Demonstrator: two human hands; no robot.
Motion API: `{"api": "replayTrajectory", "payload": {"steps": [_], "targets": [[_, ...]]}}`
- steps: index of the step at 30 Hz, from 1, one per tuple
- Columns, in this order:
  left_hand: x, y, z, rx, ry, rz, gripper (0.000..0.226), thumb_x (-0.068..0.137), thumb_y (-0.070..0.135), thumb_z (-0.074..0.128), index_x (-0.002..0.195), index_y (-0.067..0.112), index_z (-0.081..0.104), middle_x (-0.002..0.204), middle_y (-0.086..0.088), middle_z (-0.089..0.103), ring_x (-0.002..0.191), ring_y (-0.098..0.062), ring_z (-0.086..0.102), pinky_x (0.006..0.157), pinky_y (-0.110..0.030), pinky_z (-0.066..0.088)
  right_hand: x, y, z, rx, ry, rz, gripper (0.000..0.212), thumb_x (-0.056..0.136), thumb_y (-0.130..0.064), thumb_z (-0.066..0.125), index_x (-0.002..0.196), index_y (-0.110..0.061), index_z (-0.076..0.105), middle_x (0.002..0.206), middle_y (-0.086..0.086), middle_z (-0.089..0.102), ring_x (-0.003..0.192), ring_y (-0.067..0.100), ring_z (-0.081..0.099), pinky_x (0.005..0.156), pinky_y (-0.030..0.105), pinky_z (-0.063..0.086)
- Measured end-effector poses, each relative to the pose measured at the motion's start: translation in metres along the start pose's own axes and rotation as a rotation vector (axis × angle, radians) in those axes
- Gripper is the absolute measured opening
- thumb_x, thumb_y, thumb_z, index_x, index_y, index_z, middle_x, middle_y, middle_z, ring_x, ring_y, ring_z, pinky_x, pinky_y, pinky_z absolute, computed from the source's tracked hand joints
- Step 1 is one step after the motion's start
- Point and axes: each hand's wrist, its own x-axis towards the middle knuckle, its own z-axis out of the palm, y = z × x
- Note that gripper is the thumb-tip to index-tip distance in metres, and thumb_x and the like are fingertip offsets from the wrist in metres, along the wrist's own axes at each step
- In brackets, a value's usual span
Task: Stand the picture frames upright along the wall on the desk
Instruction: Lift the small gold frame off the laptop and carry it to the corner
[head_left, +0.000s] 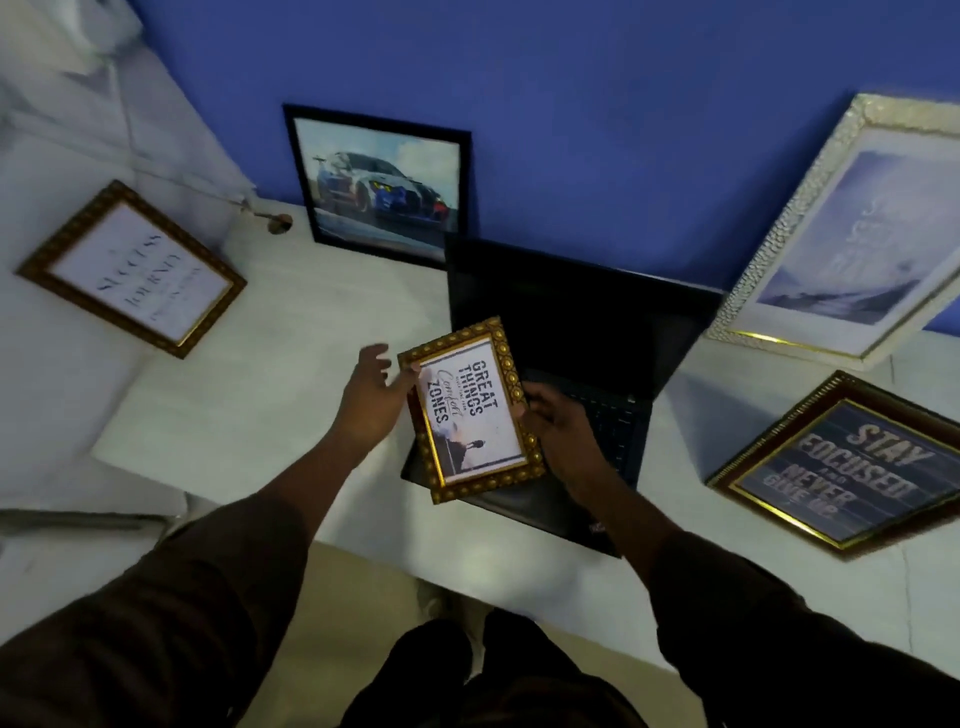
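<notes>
A small gold frame (470, 410) reading "Great things" hangs above the laptop, tilted. My right hand (556, 421) grips its right edge, and my left hand (371, 392) touches its upper left corner with fingers spread. A black-framed car picture (384, 184) stands upright against the blue wall. A large white frame (847, 234) leans on the wall at the right. A dark frame reading "Stay focused" (841, 465) lies flat on the white desk (260, 389) at the right. A gold frame with text (132, 267) sits at the left, leaning or flat, I cannot tell which.
An open black laptop (582, 322) sits mid-desk under the held frame. A small round object (278, 222) lies at the desk's back left corner. The desk's front edge runs just before my legs, with floor below.
</notes>
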Motion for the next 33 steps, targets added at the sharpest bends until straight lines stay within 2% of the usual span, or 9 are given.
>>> {"api": "replayTrajectory", "payload": {"steps": [5, 8, 10, 13, 16, 20, 23, 28, 33], "targets": [[0.002, 0.006, -0.062, 0.096, 0.044, 0.114, 0.051, 0.091, 0.057, 0.055, 0.130, 0.023, 0.054, 0.123, -0.001, 0.064, 0.113, -0.023, 0.062, 0.090, -0.036, 0.052, 0.026, -0.070, 0.029, -0.071, -0.273, -0.092, 0.028, 0.100, -0.006, 0.058, 0.126, -0.004, 0.066, 0.103, 0.008, 0.077, 0.088, 0.013, 0.076, 0.075, 0.026, 0.061], [0.001, -0.009, -0.095, 0.099, 0.016, 0.110, 0.051, 0.088, 0.065, 0.049, 0.099, 0.019, 0.068, 0.098, 0.000, 0.076, 0.093, -0.024, 0.071, 0.087, -0.048, 0.058, 0.040, -0.101, 0.055, -0.131, -0.416, -0.124, 0.025, 0.098, -0.005, 0.061, 0.122, -0.002, 0.069, 0.098, 0.014, 0.078, 0.080, 0.011, 0.075, 0.072, 0.027, 0.061], [-0.001, -0.023, -0.116, -0.015, 0.025, 0.114, 0.046, 0.091, 0.060, 0.051, 0.097, 0.018, 0.070, 0.094, 0.000, 0.078, 0.089, -0.022, 0.075, 0.084, -0.049, 0.061, 0.047, -0.122, 0.075, -0.164, -0.472, -0.131, 0.021, 0.096, -0.006, 0.065, 0.116, -0.006, 0.073, 0.100, 0.019, 0.078, 0.079, 0.015, 0.076, 0.075, 0.029, 0.062], [-0.002, -0.034, -0.132, -0.174, 0.107, 0.127, 0.036, 0.097, 0.048, 0.051, 0.101, 0.019, 0.073, 0.093, 0.000, 0.080, 0.088, -0.021, 0.077, 0.074, -0.037, 0.062, 0.060, -0.141, 0.093, -0.082, -0.414, -0.112, 0.021, 0.095, -0.016, 0.068, 0.111, -0.008, 0.077, 0.105, 0.013, 0.079, 0.090, 0.018, 0.075, 0.088, 0.033, 0.059], [0.008, -0.046, -0.151, -0.365, 0.203, 0.081, 0.034, 0.098, 0.045, 0.050, 0.107, 0.021, 0.073, 0.099, -0.002, 0.080, 0.090, -0.023, 0.077, 0.083, -0.045, 0.061, 0.073, -0.146, 0.117, 0.142, -0.350, 0.048, 0.032, 0.099, -0.036, 0.060, 0.111, -0.011, 0.075, 0.100, 0.010, 0.077, 0.093, 0.025, 0.070, 0.089, 0.038, 0.053], [0.025, -0.055, -0.171, -0.534, 0.216, 0.008, 0.035, 0.101, 0.042, 0.045, 0.113, 0.023, 0.072, 0.105, -0.006, 0.079, 0.090, -0.025, 0.077, 0.088, -0.051, 0.059, 0.077, -0.137, 0.167, 0.122, -0.305, 0.137, 0.043, 0.103, -0.046, 0.046, 0.125, -0.017, 0.070, 0.113, 0.007, 0.078, 0.103, 0.028, 0.074, 0.095, 0.044, 0.056], [0.042, -0.064, -0.189, -0.731, 0.107, -0.161, 0.051, 0.101, 0.053, 0.035, 0.113, 0.021, 0.073, 0.111, -0.013, 0.077, 0.097, -0.030, 0.076, 0.091, -0.051, 0.057, 0.086, -0.138, 0.203, 0.153, -0.171, 0.168, 0.038, 0.104, -0.042, 0.048, 0.117, -0.017, 0.074, 0.106, 0.008, 0.079, 0.095, 0.030, 0.077, 0.093, 0.052, 0.058], [0.085, -0.097, -0.224, -1.005, -0.347, -0.372, 0.093, 0.080, 0.088, 0.023, 0.138, 0.024, 0.059, 0.139, -0.014, 0.061, 0.131, -0.039, 0.055, 0.112, -0.062, 0.036, 0.109, -0.145, 0.240, 0.064, -0.161, 0.144, 0.040, 0.101, -0.050, 0.051, 0.109, -0.020, 0.076, 0.101, 0.003, 0.081, 0.087, 0.026, 0.079, 0.076, 0.041, 0.063], [0.118, -0.113, -0.240, -1.096, -0.447, -0.403, 0.097, 0.077, 0.088, 0.036, 0.142, 0.019, 0.054, 0.147, -0.016, 0.053, 0.135, -0.040, 0.051, 0.116, -0.063, 0.028, 0.133, -0.152, 0.263, 0.020, -0.180, 0.154, 0.041, 0.099, -0.051, 0.053, 0.113, -0.019, 0.074, 0.103, 0.004, 0.080, 0.092, 0.026, 0.078, 0.082, 0.044, 0.063]]}}
